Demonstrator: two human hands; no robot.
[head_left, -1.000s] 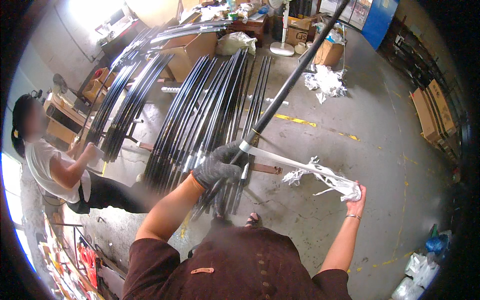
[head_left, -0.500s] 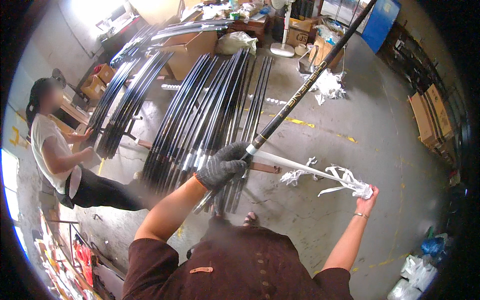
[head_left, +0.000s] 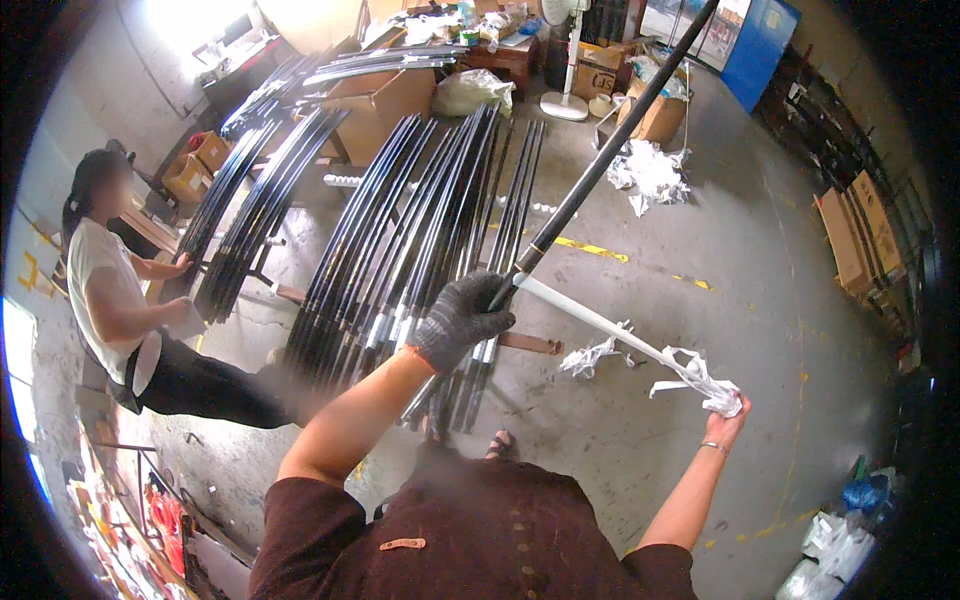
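Observation:
My left hand [head_left: 460,325], in a grey knit glove with an orange cuff edge, is closed around a long black pole [head_left: 612,152]. The pole slants up and away to the upper right. From just beyond the glove a white strip of tape [head_left: 610,328] runs taut off the pole. It stretches down to the right, ending in a crumpled bunch of loose strips. Those ends are gripped in my bare right hand [head_left: 726,424], its fingers closed. Below the glove, several similar black poles [head_left: 385,240] lie side by side on a rack.
At left, a co-worker [head_left: 120,285] in a white shirt stands beside another row of poles [head_left: 262,215]. White scraps [head_left: 650,172] lie on the floor near a fan [head_left: 565,105]. Cardboard boxes [head_left: 850,235] lean at right, with plastic bags [head_left: 835,545] below.
My left hand and the pole have shifted slightly up and right, and the pole's gold markings have turned out of sight. My right hand has dropped slightly, the tape still taut.

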